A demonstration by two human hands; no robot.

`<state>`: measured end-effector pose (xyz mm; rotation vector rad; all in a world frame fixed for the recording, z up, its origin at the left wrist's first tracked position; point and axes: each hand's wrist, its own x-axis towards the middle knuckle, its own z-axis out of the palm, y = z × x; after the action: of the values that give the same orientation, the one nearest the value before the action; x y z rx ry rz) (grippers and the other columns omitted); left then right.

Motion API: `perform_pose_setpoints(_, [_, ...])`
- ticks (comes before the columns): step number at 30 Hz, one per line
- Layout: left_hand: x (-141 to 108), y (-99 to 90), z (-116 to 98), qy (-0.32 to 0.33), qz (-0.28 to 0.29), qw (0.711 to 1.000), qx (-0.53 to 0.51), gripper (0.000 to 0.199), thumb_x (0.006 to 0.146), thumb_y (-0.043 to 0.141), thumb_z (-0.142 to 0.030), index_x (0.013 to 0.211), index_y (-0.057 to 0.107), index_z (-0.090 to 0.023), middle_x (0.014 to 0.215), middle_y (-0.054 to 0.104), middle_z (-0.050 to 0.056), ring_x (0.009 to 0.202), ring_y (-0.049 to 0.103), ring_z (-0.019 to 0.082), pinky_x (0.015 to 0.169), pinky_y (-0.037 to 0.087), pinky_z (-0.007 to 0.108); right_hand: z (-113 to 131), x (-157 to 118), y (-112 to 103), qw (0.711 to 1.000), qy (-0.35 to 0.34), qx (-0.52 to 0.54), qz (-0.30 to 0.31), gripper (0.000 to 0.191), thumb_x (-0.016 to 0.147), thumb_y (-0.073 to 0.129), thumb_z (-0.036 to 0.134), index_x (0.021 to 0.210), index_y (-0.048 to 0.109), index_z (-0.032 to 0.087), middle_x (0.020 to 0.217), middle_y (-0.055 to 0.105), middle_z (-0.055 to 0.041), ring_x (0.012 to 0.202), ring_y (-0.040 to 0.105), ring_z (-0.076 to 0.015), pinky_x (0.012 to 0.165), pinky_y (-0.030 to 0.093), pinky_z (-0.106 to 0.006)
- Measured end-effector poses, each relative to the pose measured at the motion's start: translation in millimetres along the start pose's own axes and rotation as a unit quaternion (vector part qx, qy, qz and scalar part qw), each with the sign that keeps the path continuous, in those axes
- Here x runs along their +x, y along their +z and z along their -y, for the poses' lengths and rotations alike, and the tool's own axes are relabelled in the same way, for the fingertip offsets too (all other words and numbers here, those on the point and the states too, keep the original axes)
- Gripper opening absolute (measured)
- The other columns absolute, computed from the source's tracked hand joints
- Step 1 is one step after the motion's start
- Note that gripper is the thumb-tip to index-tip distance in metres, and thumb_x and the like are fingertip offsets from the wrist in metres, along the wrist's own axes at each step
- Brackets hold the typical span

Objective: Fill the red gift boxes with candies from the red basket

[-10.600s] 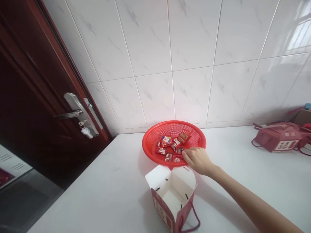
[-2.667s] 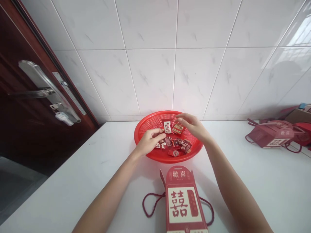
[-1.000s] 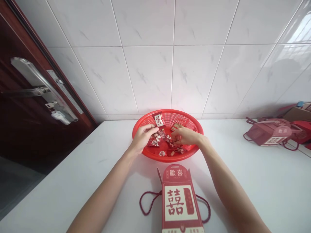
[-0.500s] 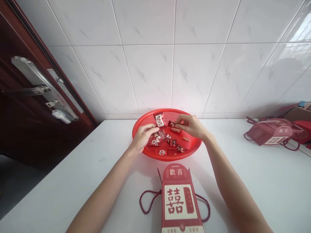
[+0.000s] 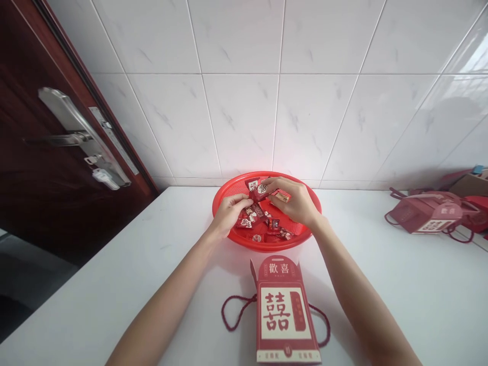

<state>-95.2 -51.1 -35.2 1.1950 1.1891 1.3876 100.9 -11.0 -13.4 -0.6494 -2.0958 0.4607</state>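
A red plastic basket (image 5: pixel 267 247) with mesh sides holds several red-wrapped candies (image 5: pixel 256 237). My right hand (image 5: pixel 293 201) reaches in from the right, its fingers pinching a dark red wrapped candy (image 5: pixel 262 190). On the basket's left side, my left hand (image 5: pixel 229 214) has thumb and fingers closed at the lower edge of a red-and-white wrapped candy (image 5: pixel 253 185); the contact is partly hidden. The two hands' fingertips nearly meet. In front of the basket lies a red gift box (image 5: pixel 285 312) with its top flaps open and dark red cord handles.
Another red box (image 5: pixel 429 213) with cords lies at the right, beside more red items and a cardboard box (image 5: pixel 473 182). White tiles (image 5: pixel 240 117) rise behind the white tabletop (image 5: pixel 183 223). A brown door (image 5: pixel 23 168) with a metal handle stands at the left.
My right hand has moved left with its candy, up to my left hand's fingertips. My left hand stays nearly in place over the basket. The view has shifted slightly.
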Motion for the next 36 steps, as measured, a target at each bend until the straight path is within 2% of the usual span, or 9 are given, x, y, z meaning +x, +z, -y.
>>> perform_pose_setpoints(6, [-0.3, 0.8, -0.2, 0.002, -0.001, 1.000, -0.008, 0.019, 0.064, 0.079, -0.037, 0.065, 0.073, -0.020, 0.069, 0.069, 0.003, 0.066, 0.063, 0.019, 0.060, 0.050, 0.028, 0.6, -2.7, -4.6, 1.000, -0.001, 0.000, -0.007, 0.013, 0.083, 0.058, 0.016, 0.086, 0.069, 0.023, 0.122, 0.076, -0.0065, 0.112, 0.071, -0.0243, 0.099, 0.053, -0.039])
perform_pose_setpoints(9, [-0.7, 1.1, 0.2, 0.001, -0.013, 1.000, -0.012, 0.017, 0.064, 0.078, -0.036, 0.065, 0.074, -0.020, 0.068, 0.070, 0.002, 0.065, 0.063, 0.019, 0.059, 0.050, 0.028, 1.2, -2.5, -6.4, 0.999, 0.005, 0.030, -0.030, 0.007, 0.085, 0.063, 0.023, 0.080, 0.067, 0.022, 0.113, 0.078, -0.0071, 0.107, 0.072, -0.0238, 0.096, 0.054, -0.038])
perform_pose_setpoints(14, [-0.1, 0.6, 2.8, 0.005, -0.017, 0.999, -0.030, 0.022, 0.063, 0.081, -0.040, 0.066, 0.071, -0.020, 0.068, 0.068, 0.001, 0.065, 0.063, 0.019, 0.060, 0.049, 0.029, -0.1, -1.1, -8.7, 0.995, 0.042, 0.071, -0.063, 0.012, 0.083, 0.069, 0.029, 0.074, 0.065, 0.022, 0.099, 0.078, -0.0057, 0.095, 0.071, -0.0225, 0.090, 0.054, -0.037])
perform_pose_setpoints(17, [1.2, 0.2, 1.8, 0.029, -0.062, 0.995, -0.070, 0.022, 0.061, 0.080, -0.038, 0.064, 0.069, -0.019, 0.069, 0.069, 0.001, 0.066, 0.062, 0.018, 0.062, 0.050, 0.029, -4.3, -0.6, -11.6, 0.994, 0.067, 0.074, -0.034, 0.008, 0.081, 0.068, 0.029, 0.078, 0.067, 0.022, 0.095, 0.077, -0.0051, 0.091, 0.070, -0.0218, 0.085, 0.054, -0.036])
perform_pose_setpoints(21, [3.5, -1.7, -1.0, 0.059, -0.135, 0.978, -0.147, 0.017, 0.057, 0.074, -0.033, 0.062, 0.065, -0.019, 0.070, 0.067, -0.001, 0.065, 0.059, 0.014, 0.062, 0.047, 0.026, -13.2, -0.3, -14.4, 0.994, 0.098, 0.043, 0.034, 0.006, 0.080, 0.066, 0.024, 0.078, 0.069, 0.020, 0.083, 0.074, -0.0033, 0.080, 0.067, -0.0194, 0.077, 0.052, -0.033])
perform_pose_setpoints(27, [7.4, -5.8, 0.9, 0.056, -0.162, 0.968, -0.182, 0.018, 0.059, 0.068, -0.035, 0.062, 0.057, -0.021, 0.067, 0.062, -0.002, 0.064, 0.056, 0.014, 0.063, 0.047, 0.026, -24.7, -2.0, -14.4, 0.970, 0.132, -0.007, 0.203, 0.009, 0.082, 0.064, 0.019, 0.078, 0.072, 0.020, 0.081, 0.075, -0.0020, 0.079, 0.068, -0.0188, 0.077, 0.052, -0.032])
perform_pose_setpoints(29, [8.2, -6.3, 1.6, 0.056, -0.161, 0.968, -0.186, 0.019, 0.059, 0.068, -0.035, 0.060, 0.055, -0.021, 0.066, 0.061, -0.002, 0.064, 0.056, 0.014, 0.064, 0.047, 0.026, -27.5, -2.4, -13.8, 0.959, 0.146, -0.037, 0.241, 0.008, 0.083, 0.066, 0.020, 0.080, 0.074, 0.021, 0.084, 0.076, -0.0022, 0.082, 0.069, -0.0194, 0.079, 0.052, -0.032])
perform_pose_setpoints(32, [8.3, -6.2, 1.9, 0.057, -0.156, 0.968, -0.188, 0.019, 0.059, 0.069, -0.035, 0.062, 0.056, -0.021, 0.067, 0.062, -0.002, 0.065, 0.057, 0.014, 0.064, 0.047, 0.026, -33.1, 0.1, -12.4, 0.951, 0.163, -0.065, 0.257, 0.010, 0.086, 0.066, 0.021, 0.085, 0.076, 0.021, 0.093, 0.078, -0.0030, 0.088, 0.070, -0.0199, 0.081, 0.054, -0.032])
perform_pose_setpoints(36, [7.2, -5.7, 1.9, 0.052, -0.156, 0.967, -0.196, 0.020, 0.058, 0.070, -0.034, 0.062, 0.057, -0.020, 0.068, 0.062, -0.002, 0.066, 0.056, 0.013, 0.064, 0.047, 0.025, -48.1, 16.0, -12.5, 0.948, 0.180, -0.099, 0.245, 0.014, 0.089, 0.064, 0.023, 0.092, 0.077, 0.020, 0.100, 0.079, -0.0042, 0.095, 0.072, -0.0202, 0.084, 0.056, -0.030])
